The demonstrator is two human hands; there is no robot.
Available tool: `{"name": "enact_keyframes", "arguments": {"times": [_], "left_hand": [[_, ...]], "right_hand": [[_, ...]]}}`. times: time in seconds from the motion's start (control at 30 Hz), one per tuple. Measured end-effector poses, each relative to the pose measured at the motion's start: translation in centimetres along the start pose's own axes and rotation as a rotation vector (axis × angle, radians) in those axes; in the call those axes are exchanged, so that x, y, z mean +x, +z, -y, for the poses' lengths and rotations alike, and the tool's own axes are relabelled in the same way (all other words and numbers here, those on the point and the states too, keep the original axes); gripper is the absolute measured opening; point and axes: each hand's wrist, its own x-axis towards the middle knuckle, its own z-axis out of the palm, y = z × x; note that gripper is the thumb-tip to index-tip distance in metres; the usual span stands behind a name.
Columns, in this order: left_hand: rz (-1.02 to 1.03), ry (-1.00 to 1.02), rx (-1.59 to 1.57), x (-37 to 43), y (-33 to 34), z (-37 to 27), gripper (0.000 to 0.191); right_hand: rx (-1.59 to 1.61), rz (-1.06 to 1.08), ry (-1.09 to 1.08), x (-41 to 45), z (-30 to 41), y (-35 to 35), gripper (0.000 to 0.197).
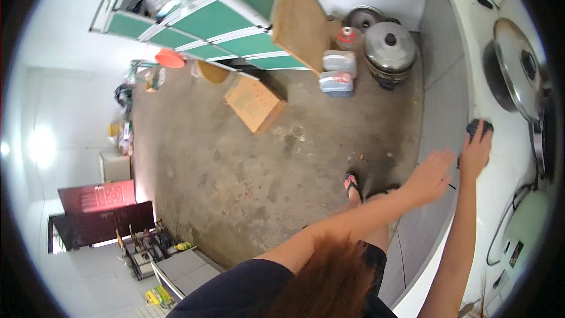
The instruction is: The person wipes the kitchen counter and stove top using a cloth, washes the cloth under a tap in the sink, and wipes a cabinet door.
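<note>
My right hand lies on a dark cloth at the edge of the white countertop. Its fingers press over the cloth, which shows past the fingertips and beside the palm. My left hand hangs in the air just off the counter's front edge, above the grey tiled side. It looks empty, with fingers stretched out and somewhat blurred. Beyond the right hand, a metal pan with a glass-and-steel lid stands on the counter. Nearer to me sits a pale green appliance with a black cord.
On the concrete floor are a cardboard box, two plastic jugs and a lidded steel pot. A wooden board leans by a green cabinet. A reddish door is far left, with a grey-topped table nearby.
</note>
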Motion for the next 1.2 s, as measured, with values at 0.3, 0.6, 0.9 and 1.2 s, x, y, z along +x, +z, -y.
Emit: {"name": "enact_keyframes", "arguments": {"times": [0.3, 0.6, 0.9, 1.2], "left_hand": [[-0.019, -0.048, 0.039, 2.9, -0.4, 0.1, 0.047], [-0.122, -0.078, 0.033, 10.4, 0.5, 1.4, 0.049], [-0.190, -0.105, 0.048, 16.7, -1.3, 3.2, 0.052], [-0.228, -0.206, -0.015, 18.8, -3.7, 5.4, 0.048]], "right_hand": [[0.117, -0.023, -0.158, 1.1, 2.9, -1.5, 0.051], [0.192, 0.042, -0.209, 3.7, 4.5, -1.2, 0.056], [0.209, -0.010, -0.223, 8.9, 6.9, 0.1, 0.053], [0.263, 0.094, -0.180, 12.6, 8.4, 1.3, 0.059]]}}
